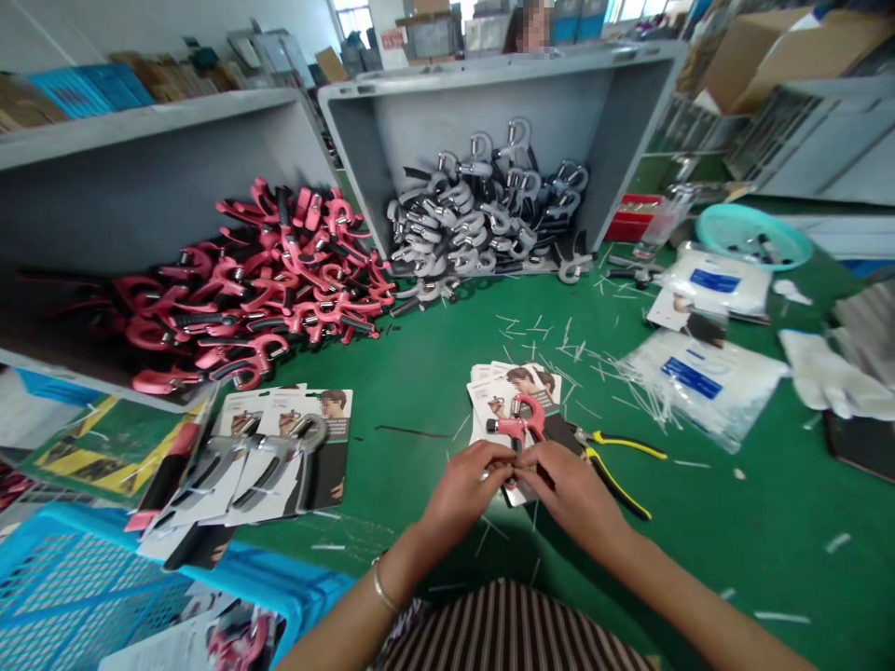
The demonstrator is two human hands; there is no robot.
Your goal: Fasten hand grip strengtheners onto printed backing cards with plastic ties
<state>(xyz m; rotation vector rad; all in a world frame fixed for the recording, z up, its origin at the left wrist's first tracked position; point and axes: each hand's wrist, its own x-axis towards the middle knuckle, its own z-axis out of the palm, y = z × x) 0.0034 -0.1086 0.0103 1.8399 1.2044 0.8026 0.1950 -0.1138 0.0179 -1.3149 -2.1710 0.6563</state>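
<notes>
Pink plastic and bright steel make up the hand gripper [518,421] lying on a stack of printed cards [498,391] on the green worktop [419,373]. The left hand [465,485] and right hand [570,489] meet at its lower handles, fingers pinched closed on something small there, seemingly fastening it to the top card. Yellow-handled pliers [615,461] lie just beside; cutting a tie cleanly would likely need them.

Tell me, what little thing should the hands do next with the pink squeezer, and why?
Probably press the pink hand gripper flat onto the top printed card. Both the left hand and right hand pinch its lower end over that card stack, and finished carded grey grippers lie nearby.
</notes>
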